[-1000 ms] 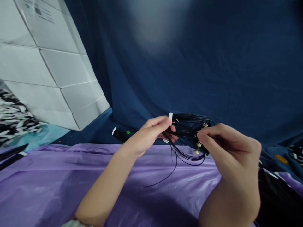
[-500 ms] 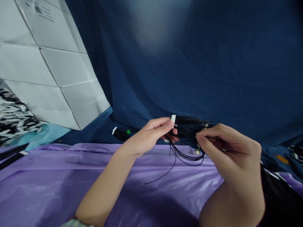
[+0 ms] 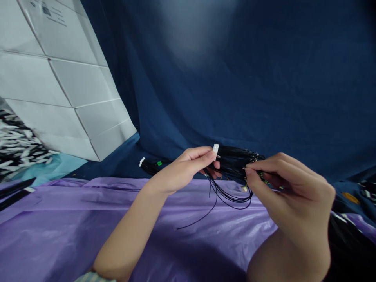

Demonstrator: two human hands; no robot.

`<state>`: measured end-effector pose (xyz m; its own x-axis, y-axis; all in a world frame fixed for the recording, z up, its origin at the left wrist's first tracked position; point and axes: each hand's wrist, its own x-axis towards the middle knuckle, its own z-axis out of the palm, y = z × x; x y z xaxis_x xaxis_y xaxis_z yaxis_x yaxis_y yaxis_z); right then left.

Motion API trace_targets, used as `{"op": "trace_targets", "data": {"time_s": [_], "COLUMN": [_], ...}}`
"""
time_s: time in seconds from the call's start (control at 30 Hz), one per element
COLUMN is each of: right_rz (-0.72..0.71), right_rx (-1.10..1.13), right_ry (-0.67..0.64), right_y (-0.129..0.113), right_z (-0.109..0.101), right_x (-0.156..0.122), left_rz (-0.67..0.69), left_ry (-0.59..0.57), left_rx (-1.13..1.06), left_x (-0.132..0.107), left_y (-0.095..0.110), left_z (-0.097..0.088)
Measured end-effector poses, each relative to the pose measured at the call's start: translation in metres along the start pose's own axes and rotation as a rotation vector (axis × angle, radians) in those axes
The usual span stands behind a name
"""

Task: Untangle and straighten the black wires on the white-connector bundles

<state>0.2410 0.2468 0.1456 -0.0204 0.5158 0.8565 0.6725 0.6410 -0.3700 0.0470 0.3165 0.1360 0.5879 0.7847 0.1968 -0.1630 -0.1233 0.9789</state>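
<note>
My left hand (image 3: 188, 166) pinches a bundle of thin black wires (image 3: 235, 162) just behind its small white connector (image 3: 216, 149). My right hand (image 3: 289, 188) is closed on the other end of the same bundle, fingers pressed together round the wires. Loops of the wires hang down between both hands over the purple sheet (image 3: 88, 231), and one loose strand trails onto it. The bundle is held a little above the sheet.
A second black wire bundle (image 3: 151, 165) with a white plug and green tag lies behind on the dark blue cloth (image 3: 235, 78). White cartons (image 3: 58, 78) stand stacked at the left. More black wires (image 3: 346, 239) lie at the right edge.
My right hand has shifted slightly right and drawn the bundle tighter, so the hanging loops are shorter. The left hand has barely moved.
</note>
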Motion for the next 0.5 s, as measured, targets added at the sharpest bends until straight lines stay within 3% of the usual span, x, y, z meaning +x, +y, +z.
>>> {"op": "trace_targets", "data": {"time_s": [0.5], "right_rz": [-0.013], "right_rx": [-0.048], "right_ry": [0.004], "right_y": [-0.001], "right_z": [-0.0027], "right_x": [-0.0007], "left_rz": [0.013], "left_ry": [-0.025], "left_rx": [-0.009], "left_x": [0.0008], "left_y": [0.0001], "left_z": [0.0001]}}
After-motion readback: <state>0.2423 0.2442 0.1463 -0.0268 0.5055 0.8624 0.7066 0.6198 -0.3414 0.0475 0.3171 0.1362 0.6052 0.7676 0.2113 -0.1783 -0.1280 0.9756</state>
